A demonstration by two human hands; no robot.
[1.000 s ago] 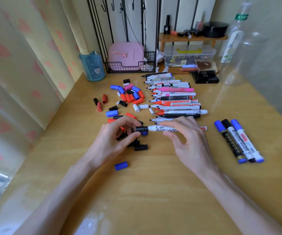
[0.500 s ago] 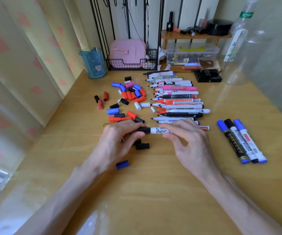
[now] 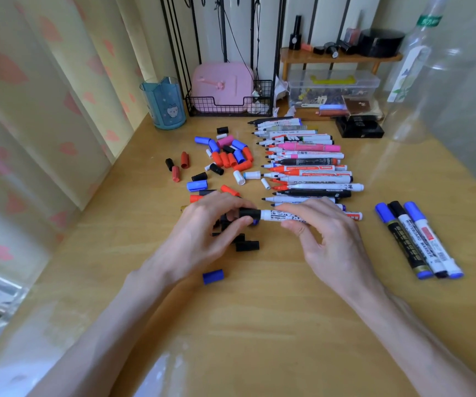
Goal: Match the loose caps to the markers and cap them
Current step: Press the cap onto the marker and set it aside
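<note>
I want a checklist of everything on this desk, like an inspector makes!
Surface: wooden table, glossy.
Job's things: row of uncapped markers; loose caps beside it; three capped markers at right.
Clutter: blue cup, wire basket, clear box, bottle at the back.
Hands: left hand pinches black cap on white marker; right hand holds the marker's barrel.
Cables: thin dark cords hang behind the basket.
Surroundings: heart-patterned curtain at left.

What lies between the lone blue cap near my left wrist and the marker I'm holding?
In the head view, a few loose black caps lie between the blue cap and the marker.
</note>
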